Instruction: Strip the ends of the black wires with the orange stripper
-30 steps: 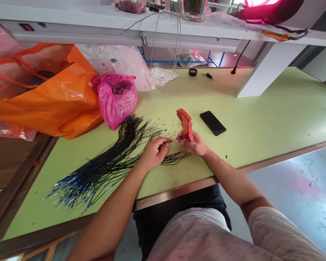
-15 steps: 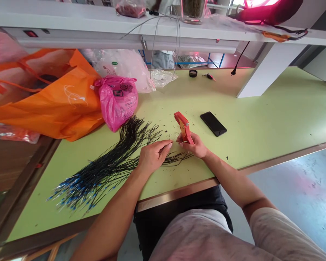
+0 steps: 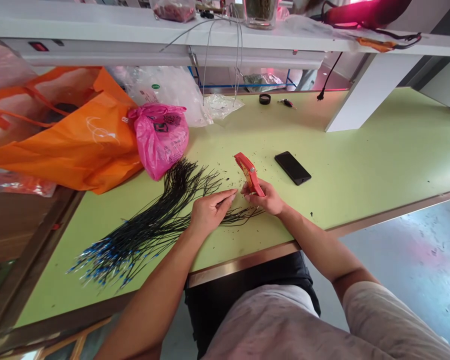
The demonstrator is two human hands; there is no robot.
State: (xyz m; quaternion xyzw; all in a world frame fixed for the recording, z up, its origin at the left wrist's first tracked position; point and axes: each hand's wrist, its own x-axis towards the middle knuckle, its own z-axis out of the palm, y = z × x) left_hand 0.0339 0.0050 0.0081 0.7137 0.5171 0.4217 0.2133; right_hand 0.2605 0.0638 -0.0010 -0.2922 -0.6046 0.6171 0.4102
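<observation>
My right hand [image 3: 266, 199] is wrapped round the red handles of a wire stripper [image 3: 248, 172], its head pointing up and to the left. Just left of it, my left hand [image 3: 210, 210] is closed in a pinch at the end of a thin black wire, mostly hidden by the fingers. Fingertips of both hands are close together, a small gap apart. A large bundle of black wires [image 3: 153, 215] with blue and silvery ends spreads over the green table left of my left hand. More wires [image 3: 240, 216] lie beneath and beyond that hand.
A black phone [image 3: 293, 168] lies right of the stripper. An orange bag [image 3: 108, 125] and a pink plastic bag [image 3: 163, 140] stand at the left. Small black scraps dot the green tabletop [image 3: 382, 155]. A white shelf [image 3: 116, 27] crosses above, with a support post [image 3: 371, 92] at the right.
The wire stripper has tipped a little further left in my right hand. My left hand keeps its pinch in nearly the same place. The whole view has shifted slightly.
</observation>
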